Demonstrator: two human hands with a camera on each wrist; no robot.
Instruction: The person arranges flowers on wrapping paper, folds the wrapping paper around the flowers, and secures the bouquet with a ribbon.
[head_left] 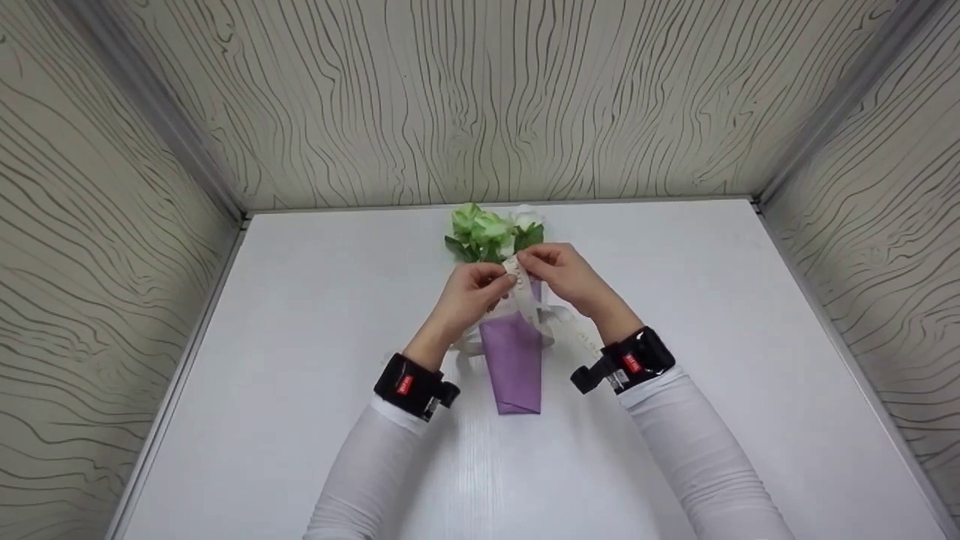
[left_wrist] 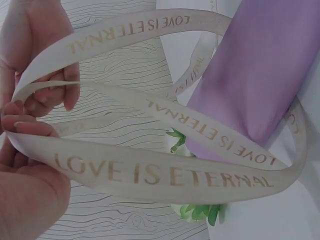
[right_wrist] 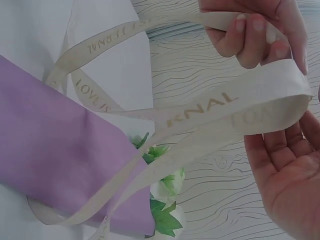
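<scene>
A bouquet wrapped in purple paper [head_left: 514,367] lies on the white table, its green flowers [head_left: 480,227] and a white flower [head_left: 527,217] toward the back wall. Over it, my left hand [head_left: 466,291] pinches a cream ribbon [head_left: 525,298] between thumb and fingers. My right hand [head_left: 571,279] pinches the same ribbon close beside, near the flowers. In the left wrist view the ribbon [left_wrist: 165,172] runs in wide loops printed "LOVE IS ETERNAL" in gold. A fold of ribbon [right_wrist: 280,80] spans between both hands in the right wrist view. Whether a knot exists is unclear.
A loose length of ribbon [head_left: 577,330] trails right of the wrapping toward the right wrist. The white table [head_left: 315,315] is bounded by wood-grain patterned panels [head_left: 480,105] at the back and both sides. Each wrist wears a black camera band [head_left: 409,386].
</scene>
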